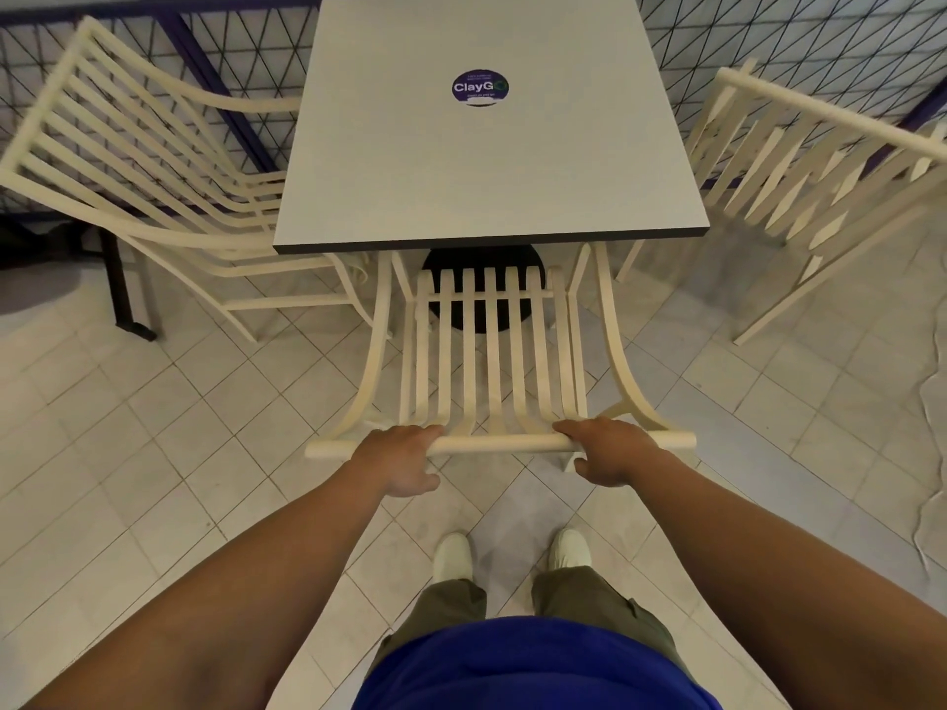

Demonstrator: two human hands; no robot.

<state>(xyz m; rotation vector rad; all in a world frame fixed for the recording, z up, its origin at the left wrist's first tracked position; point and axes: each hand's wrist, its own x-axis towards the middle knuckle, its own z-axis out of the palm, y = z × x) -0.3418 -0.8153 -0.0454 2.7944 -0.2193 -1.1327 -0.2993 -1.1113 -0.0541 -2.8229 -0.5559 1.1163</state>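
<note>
Left hand (405, 456), right hand (610, 450): fingers (426, 433) wrap chair rail (499, 444).

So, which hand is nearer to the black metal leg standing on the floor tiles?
Left. The left hand grips the chair's top rail, with the black metal leg farther out to its left; the right hand grips the same rail farther along.
</note>
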